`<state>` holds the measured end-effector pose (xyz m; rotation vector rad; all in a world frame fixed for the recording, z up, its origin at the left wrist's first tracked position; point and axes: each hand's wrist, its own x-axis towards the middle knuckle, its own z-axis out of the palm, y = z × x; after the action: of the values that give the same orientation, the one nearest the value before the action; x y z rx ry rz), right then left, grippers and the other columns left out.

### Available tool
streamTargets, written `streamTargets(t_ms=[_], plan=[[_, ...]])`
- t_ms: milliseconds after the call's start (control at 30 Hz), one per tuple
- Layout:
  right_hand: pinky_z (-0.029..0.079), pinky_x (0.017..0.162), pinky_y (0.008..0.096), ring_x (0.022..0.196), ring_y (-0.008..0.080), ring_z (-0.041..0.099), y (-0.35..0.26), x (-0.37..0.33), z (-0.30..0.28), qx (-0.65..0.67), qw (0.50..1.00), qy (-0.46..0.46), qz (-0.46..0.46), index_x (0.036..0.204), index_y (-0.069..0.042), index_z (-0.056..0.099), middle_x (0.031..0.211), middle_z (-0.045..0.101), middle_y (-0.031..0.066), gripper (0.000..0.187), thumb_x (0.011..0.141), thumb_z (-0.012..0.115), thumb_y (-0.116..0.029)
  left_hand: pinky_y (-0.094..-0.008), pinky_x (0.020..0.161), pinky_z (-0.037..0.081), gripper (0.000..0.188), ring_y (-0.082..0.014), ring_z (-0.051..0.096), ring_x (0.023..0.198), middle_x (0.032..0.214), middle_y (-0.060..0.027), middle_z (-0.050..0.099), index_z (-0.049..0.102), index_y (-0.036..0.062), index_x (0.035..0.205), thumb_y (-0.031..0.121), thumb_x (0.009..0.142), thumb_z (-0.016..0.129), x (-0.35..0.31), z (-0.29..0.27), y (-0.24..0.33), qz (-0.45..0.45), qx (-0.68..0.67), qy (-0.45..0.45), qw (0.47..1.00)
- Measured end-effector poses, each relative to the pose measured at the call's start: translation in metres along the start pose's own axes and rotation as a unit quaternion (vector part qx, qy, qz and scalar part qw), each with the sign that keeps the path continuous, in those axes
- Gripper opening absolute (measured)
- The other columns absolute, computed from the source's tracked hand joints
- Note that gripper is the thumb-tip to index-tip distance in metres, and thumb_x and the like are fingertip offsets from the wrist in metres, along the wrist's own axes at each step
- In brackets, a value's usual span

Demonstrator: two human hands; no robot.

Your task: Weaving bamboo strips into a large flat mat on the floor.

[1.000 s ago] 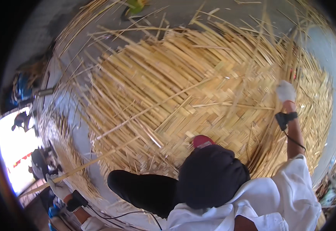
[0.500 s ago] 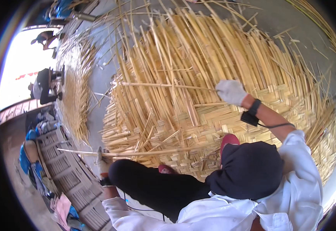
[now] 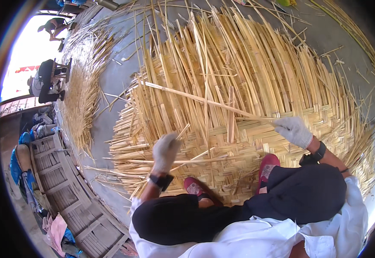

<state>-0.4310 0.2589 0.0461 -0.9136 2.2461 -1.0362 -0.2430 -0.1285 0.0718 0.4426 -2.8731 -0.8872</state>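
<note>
My right hand (image 3: 294, 131), in a pale work glove, is closed on one end of a long, thin bamboo strip (image 3: 213, 103). The strip slants up to the left across the woven bamboo mat (image 3: 277, 144). My left hand (image 3: 166, 152), gloved too, is curled closed above the mat's left part. A short strip end (image 3: 184, 130) shows beside its fingers, and I cannot tell if the hand holds it. Both wrists wear black bands. Unwoven slats (image 3: 247, 64) fan out from the mat's far side.
My red shoes (image 3: 268, 167) rest on the mat's near part. Loose strips (image 3: 187, 161) lie by my left hand. Another spread of strips (image 3: 78, 86) lies on the grey floor to the left, with people (image 3: 48, 81) beyond it. A slatted bamboo bench (image 3: 63, 185) stands at the lower left.
My left hand has let go of a long strip, which now lies on the mat, and moved right and up. The right hand moved right and down, drawing its strip along.
</note>
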Motion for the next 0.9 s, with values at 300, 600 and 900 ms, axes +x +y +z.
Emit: streamTargets(t_ms=[300, 600, 900], plan=[[0.046, 0.083, 0.0342, 0.099, 0.0264, 0.058, 0.067, -0.058, -0.028, -0.194, 0.944, 0.262, 0.044, 0.112, -0.006, 0.06, 0.111, 0.06, 0.0132, 0.032, 0.083, 0.053, -0.014, -0.0251, 0.066, 0.045, 0.023, -0.0101, 0.056, 0.068, 0.067, -0.0042, 0.061, 0.063, 0.0004, 0.077, 0.018, 0.089, 0.055, 0.0, 0.065, 0.052, -0.259, -0.391, -0.348, 0.812], [0.039, 0.047, 0.0317, 0.052, 0.0146, 0.05, 0.142, -0.112, -0.079, -0.11, 0.775, 0.515, 0.35, 0.078, -0.005, 0.061, 0.065, 0.056, 0.003, 0.02, 0.085, 0.054, -0.024, -0.0307, 0.073, 0.047, 0.014, -0.0205, 0.061, 0.082, 0.094, -0.0134, 0.064, 0.064, -0.002, 0.091, 0.009, 0.087, 0.057, -0.023, 0.018, -0.072, -0.079, -0.042, 0.046, 0.995], [0.036, 0.043, 0.0176, 0.051, 0.002, 0.045, 0.037, -0.038, -0.011, 0.149, 0.815, 0.495, 0.262, 0.096, -0.005, 0.062, 0.066, 0.054, -0.0033, 0.017, 0.088, 0.057, -0.019, -0.0248, 0.062, 0.045, 0.014, -0.0096, 0.054, 0.069, 0.074, -0.0056, 0.061, 0.063, 0.0001, 0.092, 0.011, 0.088, 0.054, -0.138, 0.057, -0.046, -0.319, -0.4, -0.244, 0.824]])
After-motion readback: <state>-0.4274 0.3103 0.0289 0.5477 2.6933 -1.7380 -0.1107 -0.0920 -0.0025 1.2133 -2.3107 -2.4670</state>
